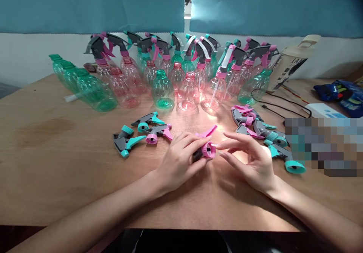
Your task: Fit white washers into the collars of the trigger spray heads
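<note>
My left hand (179, 158) is closed around a grey spray head with a pink collar and pink trigger (206, 147), held low over the wooden table (56, 151). My right hand (249, 158) is beside it, thumb and forefinger pinched at the pink collar's open end; whether anything is between them I cannot make out. Three loose spray heads lie left of my hands: a teal one (124, 141), another teal one (147, 121) and a pink one (159, 133). A heap of several more heads (258, 126) lies right of my right hand.
Many clear pink and green bottles stand at the back, some capped with spray heads (198, 68), some open (162, 90); green ones lie at the left (85, 85). A beige jug (292, 62), black cables (278, 105), a white box (323, 110) and a blue packet (340, 94) sit at right.
</note>
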A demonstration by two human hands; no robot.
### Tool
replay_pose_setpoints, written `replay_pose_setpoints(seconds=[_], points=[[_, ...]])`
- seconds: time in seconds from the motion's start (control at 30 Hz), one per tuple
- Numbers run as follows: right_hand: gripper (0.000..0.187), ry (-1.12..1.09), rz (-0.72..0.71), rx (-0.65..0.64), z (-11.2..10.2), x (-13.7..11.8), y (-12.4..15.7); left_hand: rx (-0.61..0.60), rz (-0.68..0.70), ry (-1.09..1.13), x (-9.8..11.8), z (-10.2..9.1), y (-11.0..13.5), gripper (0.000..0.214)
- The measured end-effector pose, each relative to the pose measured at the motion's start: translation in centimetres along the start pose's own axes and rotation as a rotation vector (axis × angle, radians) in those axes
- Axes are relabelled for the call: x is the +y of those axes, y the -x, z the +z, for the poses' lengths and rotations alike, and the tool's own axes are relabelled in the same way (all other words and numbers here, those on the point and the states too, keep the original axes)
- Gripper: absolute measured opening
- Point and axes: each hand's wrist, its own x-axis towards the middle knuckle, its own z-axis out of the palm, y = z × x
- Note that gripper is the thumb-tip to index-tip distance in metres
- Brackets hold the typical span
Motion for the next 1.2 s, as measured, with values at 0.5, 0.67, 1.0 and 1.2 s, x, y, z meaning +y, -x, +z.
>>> replay_pose_setpoints(seconds=[0.5,0.67,1.0,1.2], points=[[0.017,0.123,0.171,-0.159,0.6,1.3,0.1,-0.078,-0.093,-0.399,-0.6,-10.5,6.0,0.035],[0.022,0.147,0.205,-0.221,0.7,1.8,0.0,-0.324,-0.133,-0.474,-1.0,-10.7,8.3,0.048],[0.014,0.299,0.039,-0.216,-1.1,0.0,-0.6,-0.259,-0.106,-0.383,0.6,-8.8,4.0,0.037],[0.021,0.748,0.067,-0.171,-5.7,-0.2,0.1,-0.293,-0.068,-0.181,2.1,-4.5,2.3,0.030]])
